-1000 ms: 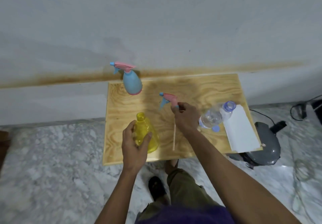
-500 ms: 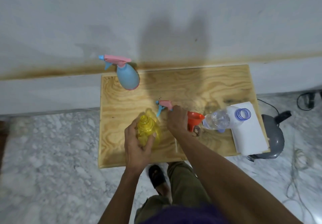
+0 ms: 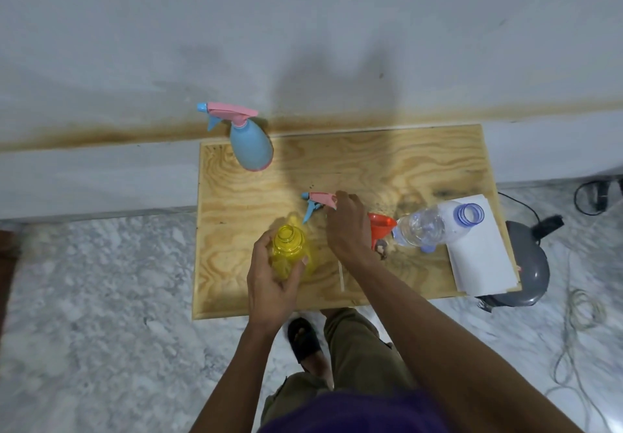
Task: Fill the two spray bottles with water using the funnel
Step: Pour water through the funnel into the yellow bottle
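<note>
Yellow spray bottle (image 3: 289, 252): standing uncapped at the table's (image 3: 387, 163) near left, left hand (image 3: 273, 281) curling around its body. Pink spray head (image 3: 318, 200): right hand (image 3: 347, 227) gripping it (dip tube trailing nearward). Orange funnel (image 3: 381, 227): lying just right of that hand, touching the clear water bottle (image 3: 428, 227). Blue spray bottle (image 3: 251, 149): standing capped at the far left.

no readable text, no labels or brands legible on bottles, paper blank, nothing printed visible
</note>
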Available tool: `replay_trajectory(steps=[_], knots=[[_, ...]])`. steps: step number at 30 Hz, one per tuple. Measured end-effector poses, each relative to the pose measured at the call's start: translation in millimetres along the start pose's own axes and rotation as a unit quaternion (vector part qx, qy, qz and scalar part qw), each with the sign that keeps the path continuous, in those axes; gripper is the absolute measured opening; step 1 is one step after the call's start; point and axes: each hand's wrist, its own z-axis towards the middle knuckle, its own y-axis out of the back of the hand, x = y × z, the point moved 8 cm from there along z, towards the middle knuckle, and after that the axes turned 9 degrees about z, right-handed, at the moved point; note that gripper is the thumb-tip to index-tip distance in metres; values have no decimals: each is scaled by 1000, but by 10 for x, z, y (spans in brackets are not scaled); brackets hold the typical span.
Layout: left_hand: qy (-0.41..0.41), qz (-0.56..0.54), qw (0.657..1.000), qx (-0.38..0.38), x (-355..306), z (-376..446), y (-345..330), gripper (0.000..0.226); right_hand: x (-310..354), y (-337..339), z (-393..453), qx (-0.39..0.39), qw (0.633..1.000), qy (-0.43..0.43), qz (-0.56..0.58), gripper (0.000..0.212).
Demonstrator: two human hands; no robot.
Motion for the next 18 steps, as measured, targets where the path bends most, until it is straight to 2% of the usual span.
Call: replay_trajectory(steps=[2,5,12,14,18], knots=[[-6,-3,1000,-2,-18,-49,9,62,-66,164,-106,-29,999,20,20,33],[-3,-7,1000,-6,-21,-121,18,63,-483,363,-266,-80,993,-45,74,43],[-26,19,999,-9,8,-238,22,63,-957,258,-481,-57,992,-104,46,56],[-26,30,999,-5,29,-263,12,65,-982,228,-475,-64,991,-105,58,54],[-30,32,999,-2,59,-304,4,65,-1031,229,-438,-97,981,-103,136,35]])
